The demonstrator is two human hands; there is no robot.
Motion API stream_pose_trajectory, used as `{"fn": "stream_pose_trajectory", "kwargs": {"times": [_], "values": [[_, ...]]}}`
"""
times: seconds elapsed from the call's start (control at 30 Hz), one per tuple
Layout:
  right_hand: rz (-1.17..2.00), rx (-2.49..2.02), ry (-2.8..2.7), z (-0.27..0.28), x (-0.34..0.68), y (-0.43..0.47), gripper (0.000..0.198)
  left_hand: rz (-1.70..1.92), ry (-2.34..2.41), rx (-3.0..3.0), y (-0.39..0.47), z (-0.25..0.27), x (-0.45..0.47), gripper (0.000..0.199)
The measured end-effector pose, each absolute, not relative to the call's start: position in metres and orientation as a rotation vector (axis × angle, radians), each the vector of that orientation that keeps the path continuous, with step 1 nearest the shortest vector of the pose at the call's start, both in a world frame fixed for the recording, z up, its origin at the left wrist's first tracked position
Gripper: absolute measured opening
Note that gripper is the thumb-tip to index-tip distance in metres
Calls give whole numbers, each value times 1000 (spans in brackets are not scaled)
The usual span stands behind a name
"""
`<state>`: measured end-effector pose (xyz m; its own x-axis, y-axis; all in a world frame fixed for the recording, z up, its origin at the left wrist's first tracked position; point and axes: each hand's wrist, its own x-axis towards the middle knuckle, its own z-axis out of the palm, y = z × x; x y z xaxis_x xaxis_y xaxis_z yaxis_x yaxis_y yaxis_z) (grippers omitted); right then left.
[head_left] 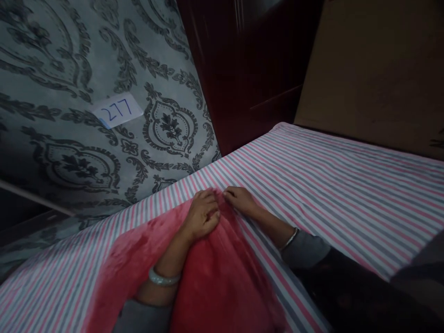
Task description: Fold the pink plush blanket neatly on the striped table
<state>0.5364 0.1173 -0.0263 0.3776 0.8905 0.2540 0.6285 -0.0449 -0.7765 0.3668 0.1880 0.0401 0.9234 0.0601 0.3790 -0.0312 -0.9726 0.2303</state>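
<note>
A red plush blanket (215,277) lies over a bed sheet with pink, grey and white stripes (329,185). My left hand (204,215), with a pale bangle at the wrist, has its fingers curled closed on the blanket's far end. Just right of it, my right hand (240,200) is closed at the same end, its fingertips pinching the blanket's edge. Between the hands the cloth is bunched a little, and folds run from there toward me. The fingertips of both hands are partly hidden.
Beyond the bed's left edge is a patterned grey surface (169,127) bearing a white paper label (118,110) marked 277. A dark red glossy panel (249,69) stands at the far side, with a large brown board (374,69) at the right.
</note>
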Motion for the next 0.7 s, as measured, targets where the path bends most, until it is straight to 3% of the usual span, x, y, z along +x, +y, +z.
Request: {"fn": "stream_pose_trajectory", "kwargs": {"times": [0.37,0.7], "values": [[480,-1545,-1145,-25,523,117,7,706,114,2829,188,40,364,20],[474,-1635,-1265,-19,517,112,8,753,63,2878,186,42,364,18]]}}
